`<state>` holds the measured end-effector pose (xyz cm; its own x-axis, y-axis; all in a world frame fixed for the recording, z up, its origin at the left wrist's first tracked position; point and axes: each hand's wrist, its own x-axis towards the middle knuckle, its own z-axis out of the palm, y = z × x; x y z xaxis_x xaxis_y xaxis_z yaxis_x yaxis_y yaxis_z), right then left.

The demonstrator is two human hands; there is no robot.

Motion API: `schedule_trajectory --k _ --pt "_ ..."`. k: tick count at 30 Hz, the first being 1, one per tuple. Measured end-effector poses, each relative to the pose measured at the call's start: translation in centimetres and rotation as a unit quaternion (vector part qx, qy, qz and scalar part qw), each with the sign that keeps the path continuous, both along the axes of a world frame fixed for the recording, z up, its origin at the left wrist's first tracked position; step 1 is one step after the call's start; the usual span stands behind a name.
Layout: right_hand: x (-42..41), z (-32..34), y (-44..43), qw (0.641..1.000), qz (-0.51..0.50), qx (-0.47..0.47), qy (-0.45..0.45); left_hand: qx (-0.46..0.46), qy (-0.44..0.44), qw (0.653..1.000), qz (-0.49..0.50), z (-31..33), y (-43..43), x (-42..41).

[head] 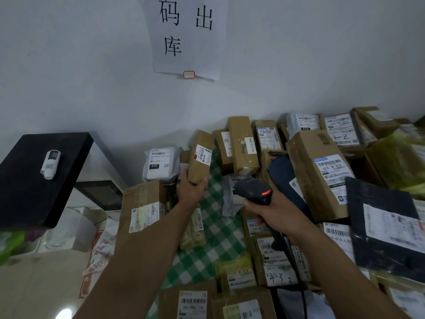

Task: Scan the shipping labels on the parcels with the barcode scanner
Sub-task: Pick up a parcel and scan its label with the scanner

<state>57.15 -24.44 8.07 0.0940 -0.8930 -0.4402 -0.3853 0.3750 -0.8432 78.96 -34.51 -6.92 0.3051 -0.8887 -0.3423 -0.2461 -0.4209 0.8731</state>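
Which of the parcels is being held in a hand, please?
The narrow brown box, gripped at its lower end by the left hand and standing upright beside the scanner; every other parcel lies untouched.

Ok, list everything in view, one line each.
paper sign: one, white with black characters, on the wall
flat box: one, black, far left
rolled packet: one, white, lying on the flat box
checked cloth: one, green and white, under the parcels
poly mailer: one, white-grey, by the wall
cardboard parcels: over ten, brown, labelled, heaped centre and right
bag parcel: one, dark blue, beyond the scanner
wrapped parcel: one, black, white label, right edge
slim parcel: one, brown, label showing, lifted at centre
barcode scanner: one, black, red light, centre
left hand: grips the slim parcel
right hand: grips the barcode scanner
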Motion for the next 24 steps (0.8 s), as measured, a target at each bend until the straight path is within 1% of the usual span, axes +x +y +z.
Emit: schedule_trajectory --k 4,7,9,12,16,22,24 --pt "-0.2 0.2 0.2 1.0 -0.003 -0.013 -0.01 -0.043 0.047 0.998 -0.008 0.6 1.3 0.1" --pt "-0.4 0.5 0.6 1.0 -0.011 -0.023 -0.007 -0.082 0.087 0.991 -0.055 2.0 3.1 0.5" --pt "-0.3 1.0 1.3 0.999 -0.016 -0.028 -0.008 -0.101 0.096 0.986 -0.095 3.7 4.9 0.6" --pt "-0.1 2.1 2.6 0.999 -0.016 -0.036 -0.014 -0.123 0.082 0.977 -0.154 5.8 7.3 1.1" --pt "0.3 3.7 4.6 0.998 -0.01 -0.057 -0.007 -0.142 0.058 0.968 -0.197 7.9 9.3 2.5" --pt "0.8 5.7 7.9 0.991 0.019 -0.116 0.07 -0.164 0.018 0.956 -0.244 10.0 11.3 4.1" --pt "1.0 6.2 8.9 0.99 0.027 -0.118 0.072 -0.161 0.015 0.955 -0.25 10.1 11.7 4.5"
